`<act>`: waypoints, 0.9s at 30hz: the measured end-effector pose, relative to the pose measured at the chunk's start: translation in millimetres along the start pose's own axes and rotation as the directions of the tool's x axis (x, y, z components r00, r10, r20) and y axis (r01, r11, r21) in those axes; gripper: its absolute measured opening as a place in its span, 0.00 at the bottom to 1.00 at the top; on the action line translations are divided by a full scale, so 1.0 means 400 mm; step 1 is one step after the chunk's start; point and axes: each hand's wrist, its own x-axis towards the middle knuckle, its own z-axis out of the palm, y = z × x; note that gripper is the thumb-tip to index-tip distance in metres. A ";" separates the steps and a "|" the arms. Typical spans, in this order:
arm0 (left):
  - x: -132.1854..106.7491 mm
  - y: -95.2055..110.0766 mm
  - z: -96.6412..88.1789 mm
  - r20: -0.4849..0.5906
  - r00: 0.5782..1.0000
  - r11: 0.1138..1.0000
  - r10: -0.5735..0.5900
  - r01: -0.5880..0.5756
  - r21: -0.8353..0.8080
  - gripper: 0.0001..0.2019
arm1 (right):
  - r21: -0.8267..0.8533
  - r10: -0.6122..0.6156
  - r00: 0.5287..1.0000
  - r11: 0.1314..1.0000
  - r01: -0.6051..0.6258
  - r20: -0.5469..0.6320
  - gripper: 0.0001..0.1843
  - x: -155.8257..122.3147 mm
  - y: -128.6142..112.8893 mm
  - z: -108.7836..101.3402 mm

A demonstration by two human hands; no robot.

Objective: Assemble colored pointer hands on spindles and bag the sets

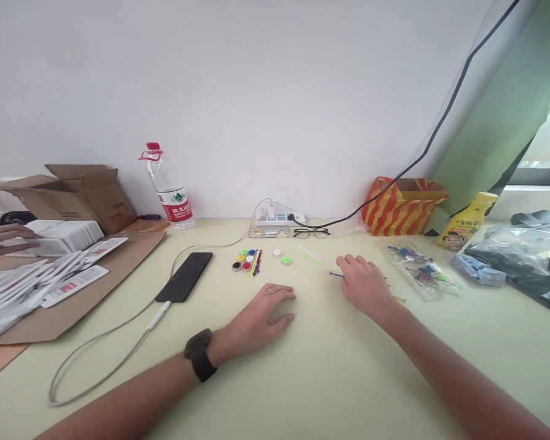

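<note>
My left hand, with a ring and a black wristwatch, rests on the table, fingers loosely extended and thumb apart, holding nothing. My right hand is bent down at the tabletop with curled fingers. A small blue plastic stick pokes out to the left from its thumb and fingers, which close on its other end. Partly hidden beside that hand is a yellow piece. Between the hands, farther back, lie a white and a green stick, a white round piece and a green one.
Several coloured round pieces and sticks form a group near a phone on a cable. Behind are a power strip and glasses. A bag of coloured parts lies right. Another person's hand touches white cards at left.
</note>
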 end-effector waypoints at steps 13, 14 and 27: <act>0.002 0.007 -0.001 0.019 0.999 0.998 0.030 -0.031 0.058 0.16 | 0.485 -0.209 0.978 0.856 0.180 0.007 0.27 -0.017 -0.092 0.071; 0.001 0.006 -0.001 0.022 0.999 0.998 0.030 -0.031 0.061 0.16 | 0.486 -0.191 0.981 0.860 0.154 0.026 0.28 -0.013 -0.092 0.074; -0.001 0.009 -0.004 0.017 0.999 0.997 0.043 -0.044 0.057 0.16 | 0.543 -0.136 0.988 0.825 0.154 -0.073 0.21 -0.015 -0.086 0.070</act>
